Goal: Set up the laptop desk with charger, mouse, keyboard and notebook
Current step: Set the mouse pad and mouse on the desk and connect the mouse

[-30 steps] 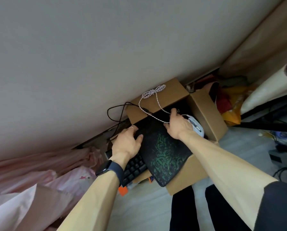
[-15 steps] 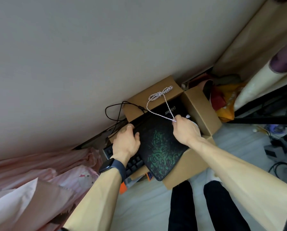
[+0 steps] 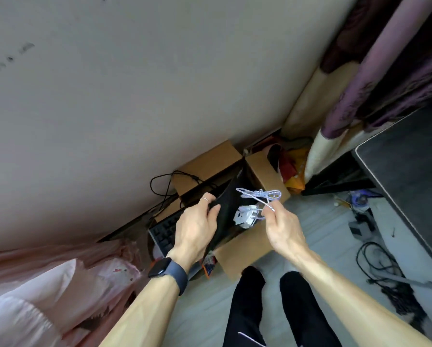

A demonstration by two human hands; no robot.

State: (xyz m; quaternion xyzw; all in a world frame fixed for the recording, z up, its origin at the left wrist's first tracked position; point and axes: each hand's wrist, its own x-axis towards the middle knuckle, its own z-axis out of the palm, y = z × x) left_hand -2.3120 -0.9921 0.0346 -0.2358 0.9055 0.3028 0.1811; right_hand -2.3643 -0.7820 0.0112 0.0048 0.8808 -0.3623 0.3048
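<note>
An open cardboard box [image 3: 245, 251] stands on the floor against the wall. My right hand [image 3: 282, 229] pinches a white braided cable [image 3: 260, 195] above the box, and a white charger [image 3: 245, 216] hangs from it. My left hand [image 3: 197, 227] grips the edge of the black mouse pad [image 3: 228, 209] and tilts it up on edge. A black keyboard [image 3: 165, 232] lies in the box to the left of that hand, partly hidden by it. No mouse or notebook shows.
A dark desk top [image 3: 410, 171] fills the right edge, with purple curtains [image 3: 375, 71] behind it. Loose black cables [image 3: 377, 261] lie on the floor under the desk. Pink fabric [image 3: 47, 284] is piled at the left. A black cord [image 3: 165, 184] loops along the wall.
My right hand has lifted the braided cable out of the box, with the white charger now dangling from it. My left hand has tipped the mouse pad upright. The view swung right, showing the desk.
</note>
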